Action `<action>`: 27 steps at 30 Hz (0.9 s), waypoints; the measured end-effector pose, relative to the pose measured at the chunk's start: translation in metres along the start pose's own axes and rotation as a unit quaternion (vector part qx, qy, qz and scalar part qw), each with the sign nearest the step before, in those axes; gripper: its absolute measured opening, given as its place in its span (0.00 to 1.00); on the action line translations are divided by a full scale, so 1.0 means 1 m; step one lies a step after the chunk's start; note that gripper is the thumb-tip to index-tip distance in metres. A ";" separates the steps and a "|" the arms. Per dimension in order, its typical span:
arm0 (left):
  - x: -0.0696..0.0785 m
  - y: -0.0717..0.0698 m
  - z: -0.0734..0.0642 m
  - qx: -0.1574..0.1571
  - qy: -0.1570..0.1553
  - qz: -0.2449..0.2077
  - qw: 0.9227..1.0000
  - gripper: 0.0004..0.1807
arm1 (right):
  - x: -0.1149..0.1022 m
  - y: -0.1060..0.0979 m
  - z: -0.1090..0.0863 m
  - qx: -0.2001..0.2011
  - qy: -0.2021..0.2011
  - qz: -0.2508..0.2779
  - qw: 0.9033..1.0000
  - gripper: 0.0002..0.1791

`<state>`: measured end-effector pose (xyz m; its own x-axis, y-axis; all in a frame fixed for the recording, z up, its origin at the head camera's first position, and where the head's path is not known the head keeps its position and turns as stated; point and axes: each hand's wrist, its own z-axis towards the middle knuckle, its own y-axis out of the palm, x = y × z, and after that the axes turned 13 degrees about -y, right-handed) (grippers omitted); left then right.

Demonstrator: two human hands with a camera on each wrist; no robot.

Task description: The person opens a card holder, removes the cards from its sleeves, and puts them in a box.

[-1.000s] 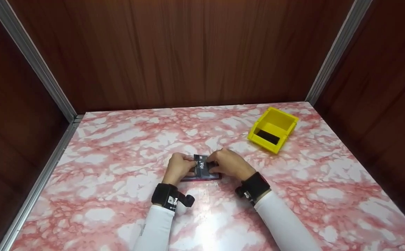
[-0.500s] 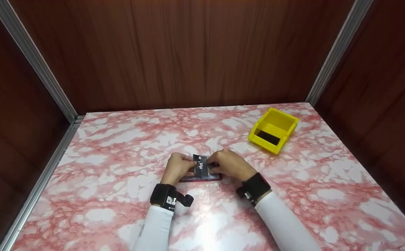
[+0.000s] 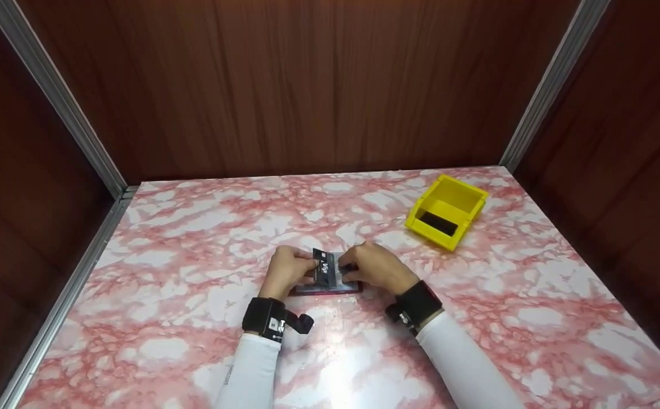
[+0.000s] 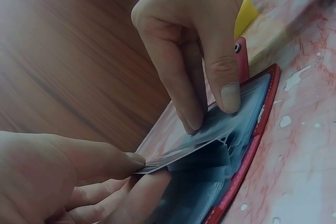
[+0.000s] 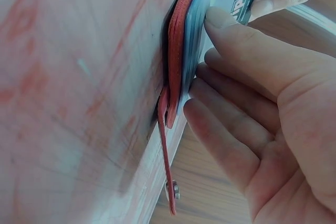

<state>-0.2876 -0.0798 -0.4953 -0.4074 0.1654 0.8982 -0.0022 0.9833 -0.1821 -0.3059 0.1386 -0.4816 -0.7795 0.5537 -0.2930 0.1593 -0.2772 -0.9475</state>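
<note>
A dark card marked "VIP" (image 3: pixel 323 270) is partly in a clear plastic sleeve of a red-edged card holder (image 4: pixel 270 90) lying on the table. My left hand (image 3: pixel 288 267) pinches the card's left end between thumb and finger, and in the left wrist view the card stands tilted above the clear pages. The right hand (image 3: pixel 376 267) holds the sleeve's right part with thumb and fingers, as the right wrist view also shows. Stretching out past the holder's edge is a red strap (image 5: pixel 165 156) with a metal snap. The holder's underside is hidden.
A yellow bin (image 3: pixel 448 210) with a black patch at its front stands at the back right. Brown wood-look panels (image 3: pixel 307 85) close off the back and sides of the pink marbled table (image 3: pixel 193 227). Both wrists wear black straps.
The card has shifted slightly left and tilted up, so more clear sleeve shows at its right. My left hand has moved a little left with it; the right hand stays nearly still.
</note>
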 end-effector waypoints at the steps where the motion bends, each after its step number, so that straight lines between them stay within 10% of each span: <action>1: 0.000 0.000 0.000 0.000 0.000 0.001 1.000 0.10 | 0.000 0.000 0.000 0.001 0.001 0.002 1.000 0.06; 27: 0.004 -0.009 -0.002 0.004 0.006 -0.004 1.000 0.08 | 0.000 0.000 0.000 0.009 -0.013 -0.001 1.000 0.07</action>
<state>-0.2868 -0.0874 -0.4893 -0.3965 0.1581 0.9043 -0.0134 0.9840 -0.1779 -0.3058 0.1391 -0.4822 -0.7949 0.5344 -0.2872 0.1468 -0.2898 -0.9458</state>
